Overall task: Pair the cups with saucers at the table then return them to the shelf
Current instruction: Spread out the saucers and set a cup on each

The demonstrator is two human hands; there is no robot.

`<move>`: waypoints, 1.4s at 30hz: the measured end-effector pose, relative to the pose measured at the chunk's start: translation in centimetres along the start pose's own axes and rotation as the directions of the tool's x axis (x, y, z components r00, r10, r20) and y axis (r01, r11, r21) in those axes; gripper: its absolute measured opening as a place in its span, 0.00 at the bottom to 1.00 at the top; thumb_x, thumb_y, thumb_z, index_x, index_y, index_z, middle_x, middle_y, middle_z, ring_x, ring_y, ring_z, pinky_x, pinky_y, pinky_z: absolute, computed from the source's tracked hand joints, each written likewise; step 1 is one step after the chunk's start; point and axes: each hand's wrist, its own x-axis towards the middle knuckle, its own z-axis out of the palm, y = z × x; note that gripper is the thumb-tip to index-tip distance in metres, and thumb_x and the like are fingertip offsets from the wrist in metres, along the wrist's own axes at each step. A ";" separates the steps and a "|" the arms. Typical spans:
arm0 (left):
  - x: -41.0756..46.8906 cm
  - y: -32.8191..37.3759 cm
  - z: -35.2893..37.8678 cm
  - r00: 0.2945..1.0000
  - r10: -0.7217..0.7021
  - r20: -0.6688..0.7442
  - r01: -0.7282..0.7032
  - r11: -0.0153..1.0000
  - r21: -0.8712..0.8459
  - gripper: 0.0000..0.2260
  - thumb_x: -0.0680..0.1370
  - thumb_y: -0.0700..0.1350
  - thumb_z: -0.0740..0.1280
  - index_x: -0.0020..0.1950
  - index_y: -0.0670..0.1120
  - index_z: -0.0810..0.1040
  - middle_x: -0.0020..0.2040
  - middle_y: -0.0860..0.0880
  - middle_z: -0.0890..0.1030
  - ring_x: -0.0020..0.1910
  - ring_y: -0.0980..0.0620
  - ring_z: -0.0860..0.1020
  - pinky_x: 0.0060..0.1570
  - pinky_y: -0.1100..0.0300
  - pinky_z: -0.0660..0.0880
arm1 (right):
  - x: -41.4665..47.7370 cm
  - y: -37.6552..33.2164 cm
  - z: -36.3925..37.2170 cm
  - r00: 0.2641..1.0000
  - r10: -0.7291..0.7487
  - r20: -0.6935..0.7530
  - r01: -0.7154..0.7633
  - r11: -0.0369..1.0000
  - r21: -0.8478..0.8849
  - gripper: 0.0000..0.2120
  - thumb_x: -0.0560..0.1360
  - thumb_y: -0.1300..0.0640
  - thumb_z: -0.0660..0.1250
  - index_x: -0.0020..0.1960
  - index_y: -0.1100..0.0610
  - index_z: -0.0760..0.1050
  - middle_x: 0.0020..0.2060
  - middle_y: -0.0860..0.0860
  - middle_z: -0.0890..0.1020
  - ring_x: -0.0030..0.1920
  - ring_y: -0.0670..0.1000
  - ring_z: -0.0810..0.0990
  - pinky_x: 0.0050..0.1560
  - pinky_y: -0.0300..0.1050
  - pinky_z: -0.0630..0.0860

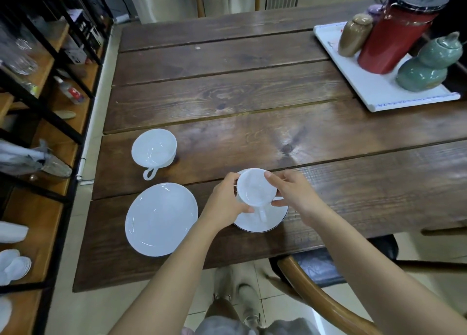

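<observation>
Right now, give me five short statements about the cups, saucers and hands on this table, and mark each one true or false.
1. Both hands hold one cup over a saucer: left hand, right hand. True.
2. The second cup sits on the empty saucer. False: it stands on the bare table, beyond that saucer.
3. The second cup lies on its side. False: it stands upright, handle toward the person.
4. A white tray on the table's far right carries jars. True.
5. The held cup is full of tea. False: it looks empty.
</observation>
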 end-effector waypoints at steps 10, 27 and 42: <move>-0.4 -0.2 0.2 1.000 -0.008 0.016 0.008 0.999 -0.032 0.30 0.65 0.40 0.77 0.63 0.51 0.68 0.62 0.51 0.74 0.57 0.54 0.72 0.54 0.57 0.72 | 0.0 0.3 -0.6 0.999 0.028 0.030 -0.028 1.000 0.011 0.19 0.77 0.48 0.63 0.55 0.64 0.73 0.57 0.59 0.78 0.54 0.57 0.80 0.42 0.47 0.82; -2.4 0.1 -7.7 0.993 -0.012 -0.117 -0.001 0.995 -0.104 0.27 0.71 0.49 0.73 0.68 0.52 0.68 0.65 0.53 0.72 0.64 0.54 0.70 0.61 0.58 0.68 | 2.8 -2.2 -1.1 0.966 -0.254 -0.051 0.244 0.958 -0.149 0.18 0.74 0.42 0.62 0.46 0.58 0.75 0.38 0.49 0.79 0.43 0.55 0.79 0.50 0.57 0.76; 3.4 -9.3 -18.1 0.732 -0.525 -0.435 0.116 0.724 -0.680 0.19 0.74 0.51 0.68 0.64 0.49 0.73 0.60 0.50 0.76 0.54 0.52 0.74 0.49 0.57 0.72 | 6.1 -9.8 13.9 0.967 0.045 0.250 -0.106 0.966 0.236 0.27 0.77 0.42 0.60 0.70 0.56 0.65 0.62 0.56 0.75 0.58 0.58 0.78 0.59 0.56 0.77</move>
